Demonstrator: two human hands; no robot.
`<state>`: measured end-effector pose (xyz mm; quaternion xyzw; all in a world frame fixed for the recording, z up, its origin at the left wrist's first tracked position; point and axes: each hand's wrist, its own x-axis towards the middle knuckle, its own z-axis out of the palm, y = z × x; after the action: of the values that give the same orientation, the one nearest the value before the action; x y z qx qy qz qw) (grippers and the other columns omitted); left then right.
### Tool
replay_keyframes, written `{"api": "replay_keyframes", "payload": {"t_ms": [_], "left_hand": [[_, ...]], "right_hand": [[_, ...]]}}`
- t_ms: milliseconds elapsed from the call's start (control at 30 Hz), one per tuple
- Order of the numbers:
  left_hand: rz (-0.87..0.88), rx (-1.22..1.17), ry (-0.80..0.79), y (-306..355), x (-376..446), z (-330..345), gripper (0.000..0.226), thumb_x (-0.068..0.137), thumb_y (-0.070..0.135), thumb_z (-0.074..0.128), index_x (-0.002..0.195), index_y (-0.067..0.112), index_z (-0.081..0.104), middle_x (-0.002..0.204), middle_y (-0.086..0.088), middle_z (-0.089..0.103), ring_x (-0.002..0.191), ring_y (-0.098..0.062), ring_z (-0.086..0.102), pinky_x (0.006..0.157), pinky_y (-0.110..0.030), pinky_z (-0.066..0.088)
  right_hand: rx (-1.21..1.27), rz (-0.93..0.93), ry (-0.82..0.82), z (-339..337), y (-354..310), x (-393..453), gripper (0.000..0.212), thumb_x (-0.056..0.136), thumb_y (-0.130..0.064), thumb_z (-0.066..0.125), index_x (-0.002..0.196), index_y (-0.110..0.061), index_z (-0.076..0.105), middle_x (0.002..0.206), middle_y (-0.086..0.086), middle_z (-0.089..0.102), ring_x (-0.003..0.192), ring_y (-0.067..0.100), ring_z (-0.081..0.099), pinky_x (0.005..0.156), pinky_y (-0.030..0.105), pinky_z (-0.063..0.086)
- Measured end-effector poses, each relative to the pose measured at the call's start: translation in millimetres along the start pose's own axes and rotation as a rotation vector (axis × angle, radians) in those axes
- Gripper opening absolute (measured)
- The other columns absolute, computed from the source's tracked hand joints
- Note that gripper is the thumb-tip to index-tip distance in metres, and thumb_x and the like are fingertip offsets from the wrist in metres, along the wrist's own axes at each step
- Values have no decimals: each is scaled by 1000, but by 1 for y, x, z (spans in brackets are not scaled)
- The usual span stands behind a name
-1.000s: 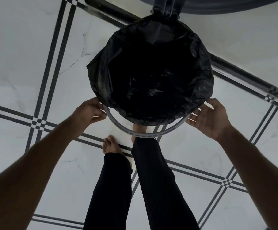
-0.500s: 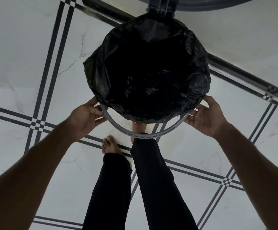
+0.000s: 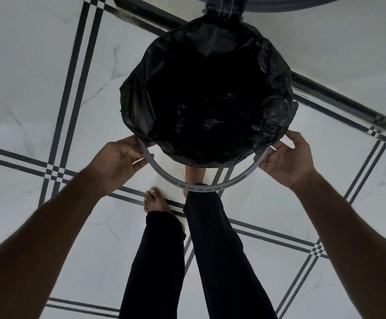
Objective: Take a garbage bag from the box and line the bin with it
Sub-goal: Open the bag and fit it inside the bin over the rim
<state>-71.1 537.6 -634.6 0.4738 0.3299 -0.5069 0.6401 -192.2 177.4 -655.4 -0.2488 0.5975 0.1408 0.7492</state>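
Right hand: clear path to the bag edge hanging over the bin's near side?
Probably yes. The right hand grips the grey ring beside the bag, and nothing lies between its fingers and that edge.

Black garbage bag point(image 3: 208, 93) draped over bin, grey ring point(image 3: 201, 187) gripped by left hand point(image 3: 118, 157) & right hand point(image 3: 286, 157), bare feet below

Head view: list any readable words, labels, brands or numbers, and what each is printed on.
None can be read. The black garbage bag, the grey retaining ring held by the left hand and right hand, and the floor tiles show no lettering.
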Motion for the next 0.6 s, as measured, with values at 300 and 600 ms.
{"api": "replay_keyframes", "payload": {"t_ms": [300,600], "left_hand": [[-19,-248,85,5,9,3,19,69,3,42,80,5,56,85,-9,64,79,-23,63,84,-35,54],[-29,-167,135,16,20,9,29,92,9,34,81,9,60,80,-5,66,75,-20,66,74,-35,59]], "right_hand": [[-118,-65,-15,32,-32,7,38,77,-36,62,103,-8,65,109,9,66,99,29,65,102,39,50],[-212,-269,6,68,-81,25,32,94,-17,46,106,-4,72,108,13,70,102,31,68,103,44,51]]}}
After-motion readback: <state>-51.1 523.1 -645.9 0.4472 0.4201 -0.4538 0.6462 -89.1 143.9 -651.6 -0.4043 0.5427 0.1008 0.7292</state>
